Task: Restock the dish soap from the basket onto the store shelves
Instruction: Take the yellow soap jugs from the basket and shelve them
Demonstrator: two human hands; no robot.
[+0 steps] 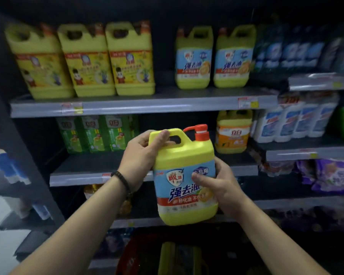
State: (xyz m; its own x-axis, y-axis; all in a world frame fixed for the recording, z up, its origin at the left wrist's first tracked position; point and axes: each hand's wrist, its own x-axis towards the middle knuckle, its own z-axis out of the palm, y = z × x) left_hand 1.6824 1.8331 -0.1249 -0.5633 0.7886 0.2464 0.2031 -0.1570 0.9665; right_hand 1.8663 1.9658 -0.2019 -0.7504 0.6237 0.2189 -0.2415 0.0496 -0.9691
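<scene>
Both hands (141, 155) hold the soap jug (185, 175) upright, pump pointing left.

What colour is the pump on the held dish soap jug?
Orange-red pump, on the yellow jug; head view, the only one.

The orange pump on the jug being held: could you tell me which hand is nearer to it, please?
Left. The left hand grips the handle just beside the orange pump; the right hand holds the jug lower down, against its label side.
</scene>
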